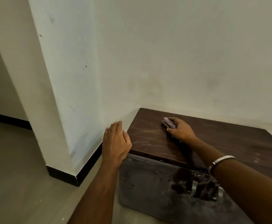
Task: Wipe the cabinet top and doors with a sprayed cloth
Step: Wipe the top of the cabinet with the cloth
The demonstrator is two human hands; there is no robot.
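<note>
Right hand [181, 130] grips cloth [169, 122] on cabinet top [220, 143]; unwiped length runs rightward. Left hand [115, 141] open at corner.

Cabinet [172, 167]: low, set in a corner against the white walls, standing on the floor.
Cabinet top [220, 143]: dark brown wood grain, flat, with pale dusty smears toward the right side and faint streaks near the front left edge.
Cabinet door [148, 183]: grey front face, dusty and scratched, with dark worn patches around a metal handle [194, 188].
Cloth [169, 123]: small checked red-and-white rag, bunched up, lying pressed on the top near its back left corner.
</note>
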